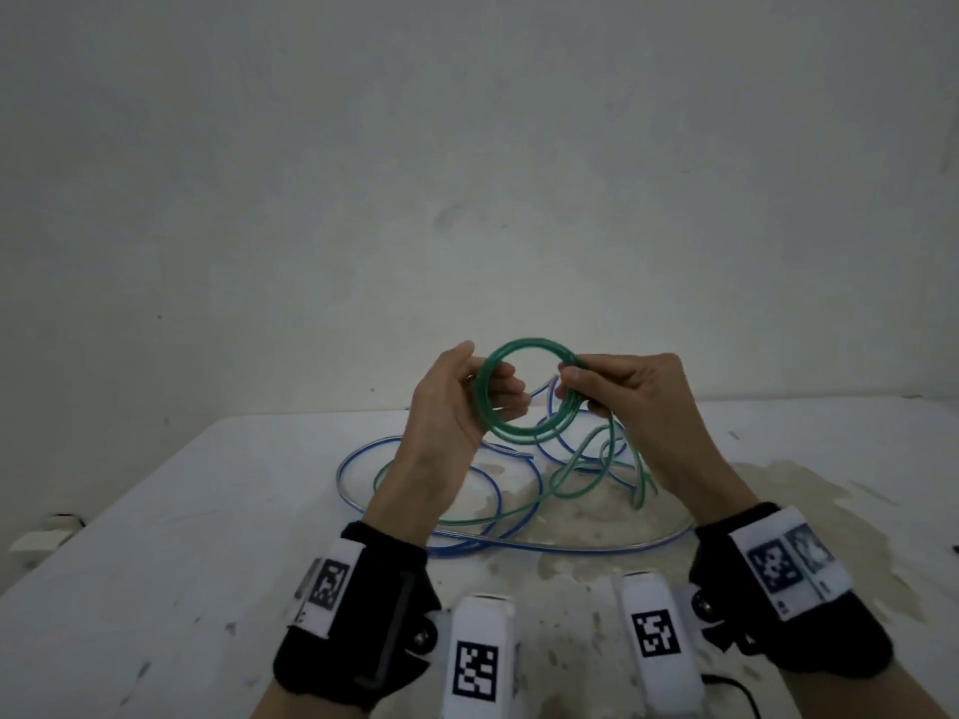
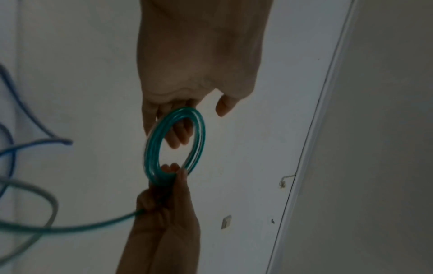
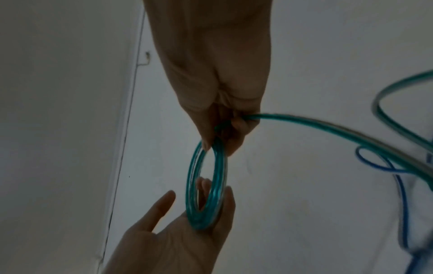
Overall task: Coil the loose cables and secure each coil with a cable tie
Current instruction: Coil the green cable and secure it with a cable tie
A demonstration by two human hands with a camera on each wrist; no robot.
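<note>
Green translucent plastic cable, wound into a small round coil (image 1: 524,391) of several turns, is held up above the white tabletop (image 1: 155,537) between both hands. The left hand (image 1: 446,407) cradles the coil's left side, fingers passing through the ring with the thumb standing apart. The right hand (image 1: 622,391) pinches the coil's right side between thumb and curled fingers, and the cable's loose tail (image 3: 328,129) runs out from that grip down to the tabletop. Beneath the hands, a blue-striped clear cable (image 1: 519,542) lies in loose loops, apparently tangled with the green tail, though the blur makes crossings unclear.
</note>
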